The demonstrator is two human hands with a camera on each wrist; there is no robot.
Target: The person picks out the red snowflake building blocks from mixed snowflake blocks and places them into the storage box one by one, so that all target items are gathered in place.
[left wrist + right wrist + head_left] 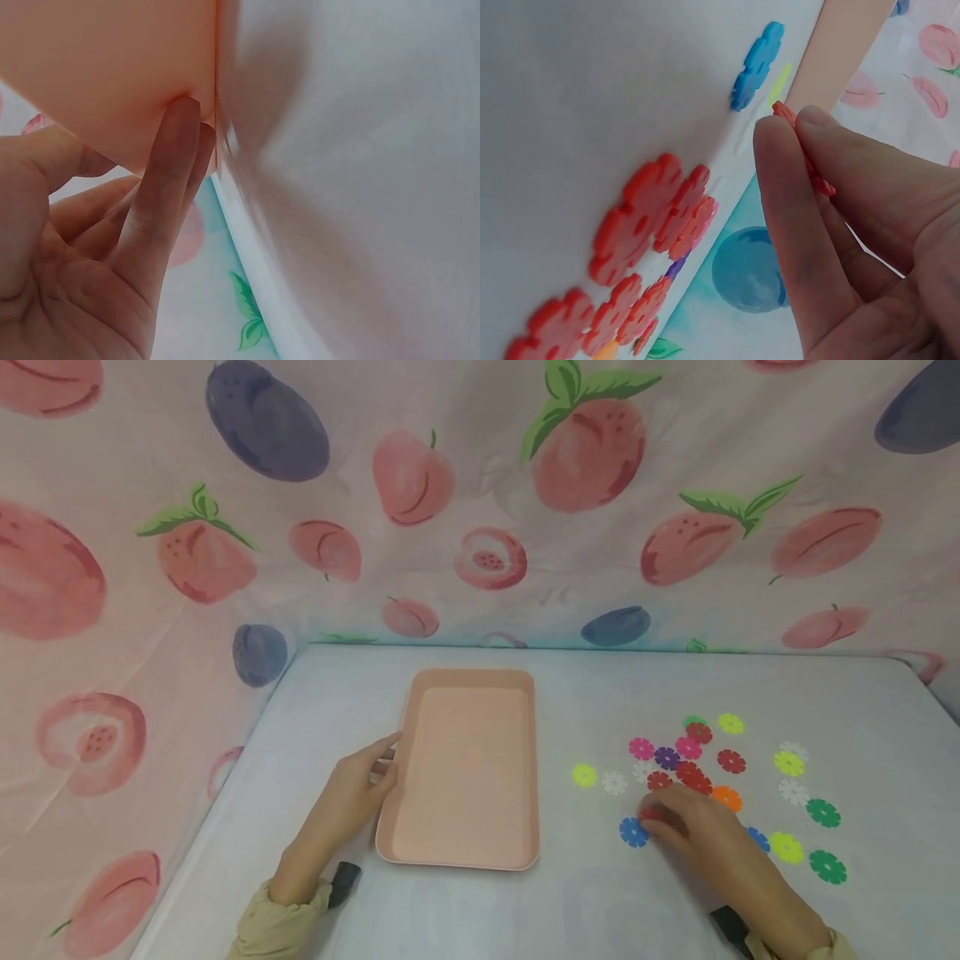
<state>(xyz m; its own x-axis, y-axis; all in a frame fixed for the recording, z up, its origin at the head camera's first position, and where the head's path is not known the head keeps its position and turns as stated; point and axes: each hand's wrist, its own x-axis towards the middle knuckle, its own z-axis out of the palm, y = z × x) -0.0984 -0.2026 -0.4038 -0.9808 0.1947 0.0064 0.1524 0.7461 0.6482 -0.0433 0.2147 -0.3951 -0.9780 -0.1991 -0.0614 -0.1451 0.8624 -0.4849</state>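
Note:
My right hand pinches a red flower-shaped plastic disc between thumb and forefinger, seen edge-on in the right wrist view. Just left of those fingertips lies a blue disc on the table. More red discs lie below and beside the hand. On the left, my left hand touches the left side of a shallow peach-coloured tray, its fingers fairly straight against the outer wall in the left wrist view. Nothing lies in the tray.
Loose discs spread over the right of the white table, among them a yellow one, an orange one and a green one. A fruit-printed cloth hangs behind the table and along its left.

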